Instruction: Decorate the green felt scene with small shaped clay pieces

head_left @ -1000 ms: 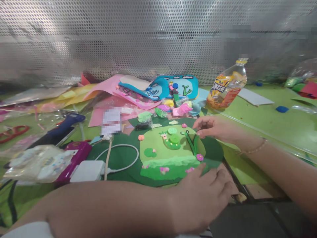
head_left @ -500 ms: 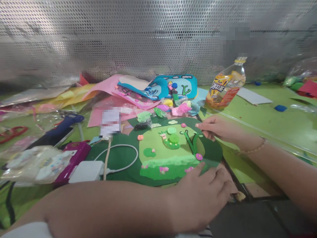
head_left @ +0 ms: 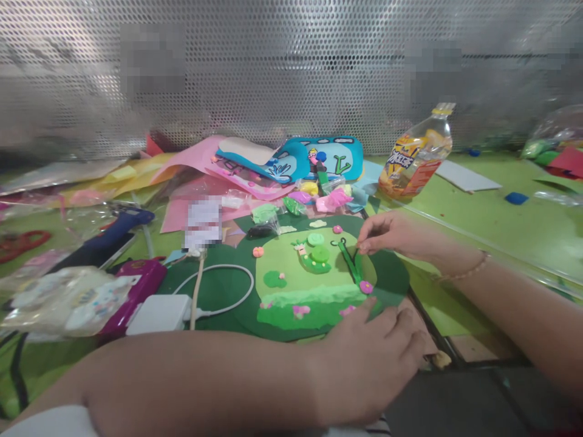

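A dark green card [head_left: 392,274] lies on the table, with a light green panel carrying a clay snail [head_left: 314,262], small flowers and a grassy strip. On its right side stands a V-shaped green clay stem [head_left: 351,266] with a pink flower [head_left: 366,287] at its foot. My right hand [head_left: 387,233] comes in from the right, thumb and forefinger pinched at the tip of the stem's right branch. Across the card's lower right edge rests my left hand [head_left: 378,358], palm down with fingers spread, holding nothing.
Behind the card are several bagged clay lumps [head_left: 334,200] and blue decorated pieces [head_left: 337,158]. A plastic bottle [head_left: 416,158] stands at the back right. To the left lie a white charger [head_left: 159,314] with its cable, a blue glue gun [head_left: 121,227] and red-handled scissors [head_left: 22,246].
My right hand has shifted slightly left and down, its fingertips now over the tip of the stem's right branch. My left hand stays put.
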Demonstrator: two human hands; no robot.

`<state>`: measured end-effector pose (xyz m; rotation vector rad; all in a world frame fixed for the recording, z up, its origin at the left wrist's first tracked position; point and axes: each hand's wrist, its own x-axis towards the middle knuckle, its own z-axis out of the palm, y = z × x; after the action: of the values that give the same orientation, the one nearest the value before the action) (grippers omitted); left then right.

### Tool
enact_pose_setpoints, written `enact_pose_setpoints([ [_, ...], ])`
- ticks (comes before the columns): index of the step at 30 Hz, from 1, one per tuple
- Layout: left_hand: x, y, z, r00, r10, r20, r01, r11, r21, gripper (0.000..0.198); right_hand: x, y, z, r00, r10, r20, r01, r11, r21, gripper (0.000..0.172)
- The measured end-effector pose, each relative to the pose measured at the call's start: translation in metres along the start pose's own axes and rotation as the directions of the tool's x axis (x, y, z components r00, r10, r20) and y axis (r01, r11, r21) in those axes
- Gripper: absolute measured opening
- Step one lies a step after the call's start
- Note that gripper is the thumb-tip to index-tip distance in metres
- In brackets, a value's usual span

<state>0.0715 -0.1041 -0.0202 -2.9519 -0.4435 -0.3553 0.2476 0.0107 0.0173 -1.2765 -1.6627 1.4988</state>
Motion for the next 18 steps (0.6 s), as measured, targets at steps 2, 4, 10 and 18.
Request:
enact_pose_setpoints([
  [2,0.0001,-0.0002,-0.0008,1.0,0.002,0.004,-0.002,1.0,0.007,0.045,0.0003,0.0,0.0006,1.0,0.015,-0.015,-0.016,1.0,-0.018,0.023],
  [4,0.0003,-0.0002,-0.0014,1.0,0.008,0.006,-0.008,1.0,0.012,0.045,0.0002,-0.0006,0.0016,0.998,0.046,-0.051,-0.048,0.998,-0.032,0.025],
  [10,0.0001,0.0003,-0.0007,1.0,0.006,0.008,-0.006,1.0,0.023,0.046,-0.0005,-0.0003,-0.0001,0.979,0.083,-0.186,-0.108,0.986,-0.127,0.049],
  [18,0.0005,-0.0004,-0.0008,1.0,0.004,0.013,-0.004,1.0,0.018,0.046,0.0014,0.0007,-0.0013,0.993,0.057,-0.101,-0.055,0.998,0.014,0.024],
])
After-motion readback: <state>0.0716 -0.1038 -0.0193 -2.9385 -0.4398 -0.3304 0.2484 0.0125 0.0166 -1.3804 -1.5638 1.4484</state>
